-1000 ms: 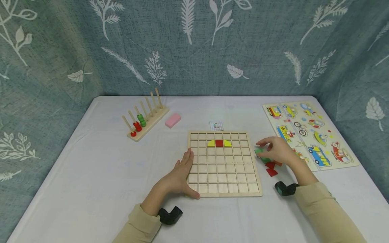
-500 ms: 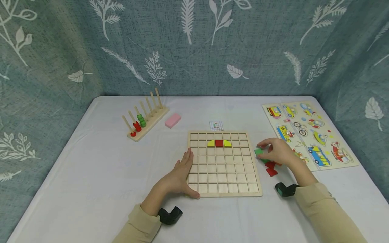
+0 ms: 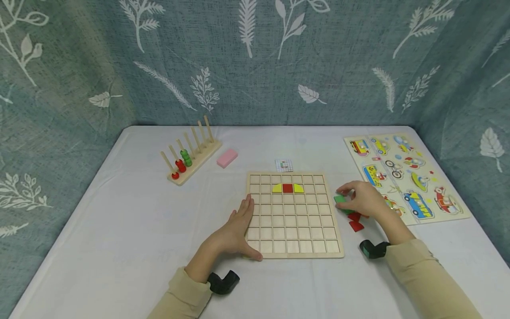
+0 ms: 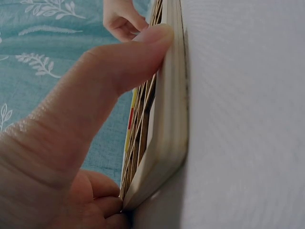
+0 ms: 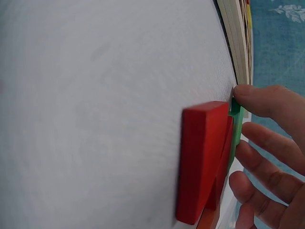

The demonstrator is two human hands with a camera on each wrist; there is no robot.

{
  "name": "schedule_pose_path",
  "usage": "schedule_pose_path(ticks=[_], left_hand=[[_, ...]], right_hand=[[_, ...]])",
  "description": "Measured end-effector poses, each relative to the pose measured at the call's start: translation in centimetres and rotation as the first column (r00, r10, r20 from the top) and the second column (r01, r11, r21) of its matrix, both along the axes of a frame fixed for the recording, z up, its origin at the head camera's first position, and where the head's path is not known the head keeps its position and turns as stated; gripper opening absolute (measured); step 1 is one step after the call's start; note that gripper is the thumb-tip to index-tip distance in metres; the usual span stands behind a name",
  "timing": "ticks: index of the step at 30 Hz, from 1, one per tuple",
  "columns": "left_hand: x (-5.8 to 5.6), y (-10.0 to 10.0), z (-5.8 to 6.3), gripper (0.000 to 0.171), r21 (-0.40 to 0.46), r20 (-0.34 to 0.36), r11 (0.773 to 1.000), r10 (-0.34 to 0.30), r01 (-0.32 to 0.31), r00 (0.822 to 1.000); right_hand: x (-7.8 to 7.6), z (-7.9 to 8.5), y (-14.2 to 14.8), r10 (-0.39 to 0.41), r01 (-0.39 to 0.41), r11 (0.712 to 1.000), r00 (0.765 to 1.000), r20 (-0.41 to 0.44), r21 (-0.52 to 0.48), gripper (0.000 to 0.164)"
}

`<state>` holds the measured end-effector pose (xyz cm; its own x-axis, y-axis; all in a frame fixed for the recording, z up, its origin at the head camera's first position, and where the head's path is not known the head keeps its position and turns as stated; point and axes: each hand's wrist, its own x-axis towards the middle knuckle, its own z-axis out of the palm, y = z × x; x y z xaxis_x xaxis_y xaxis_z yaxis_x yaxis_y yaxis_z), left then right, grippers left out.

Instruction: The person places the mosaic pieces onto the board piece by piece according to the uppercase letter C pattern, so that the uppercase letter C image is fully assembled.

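My left hand point(image 3: 229, 234) rests at the near left corner of a wooden grid board point(image 3: 292, 221). Its fingers lie straight along the left edge, and the thumb presses the front edge, as the left wrist view shows up close. Two yellow curved pieces and a red square point(image 3: 287, 188) sit in one row near the board's far side. Right of the board, my right hand point(image 3: 364, 200) pinches a green block point(image 5: 239, 119) between thumb and fingers, low at the table. Red blocks point(image 3: 356, 226) lie beside it, with an orange one point(image 5: 208, 218) partly hidden.
A small patterned card point(image 3: 284, 165) lies behind the board. Farther left are a pink block point(image 3: 227, 158) and a peg stand point(image 3: 195, 163) with red and green beads. A picture puzzle board point(image 3: 406, 177) lies at the right, just beyond my right hand.
Over the last second my right hand shifts only slightly at the green blocks. The left hand and the board stay where they were.
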<state>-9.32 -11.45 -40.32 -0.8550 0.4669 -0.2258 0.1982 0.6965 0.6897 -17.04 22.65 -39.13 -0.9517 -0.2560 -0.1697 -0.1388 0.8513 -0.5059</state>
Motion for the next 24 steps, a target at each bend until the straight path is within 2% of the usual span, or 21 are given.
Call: schedule_pose_path(ticks=[6,24], left_hand=[[-0.08,0.11,-0.1,0.133,-0.01,0.001,1.0,0.002,-0.002,1.0],[-0.1,0.09,0.06,0.133,-0.019,0.005,1.0,0.001,-0.001,1.0]], right_hand=[[-0.02,-0.23,0.04,0.003,-0.003,1.0,1.0,-0.017,0.008,0.041],[0.13,0.41,-0.09,0.016,-0.016,1.0,1.0,-0.025,-0.013,0.043]])
